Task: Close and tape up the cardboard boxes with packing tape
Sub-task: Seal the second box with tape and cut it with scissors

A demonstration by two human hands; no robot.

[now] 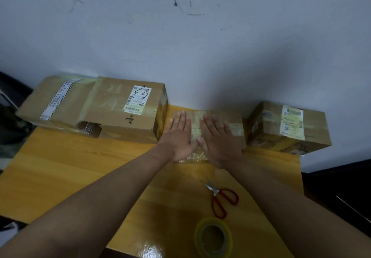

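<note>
While both palms lie flat, fingers straight, left hand (179,135) and right hand (218,143) press side by side on the taped middle box (234,126) at the table's (70,169) far edge. Scissors (221,199) and tape roll (213,237) sit nearer; other boxes flank it.

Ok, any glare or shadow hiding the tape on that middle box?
Head view: dim; a broad shadow falls on the wall and the middle box, glare sits on the table near the tape roll; the wide lens bends the edges, so the tape under the hands is hard to read.
</note>
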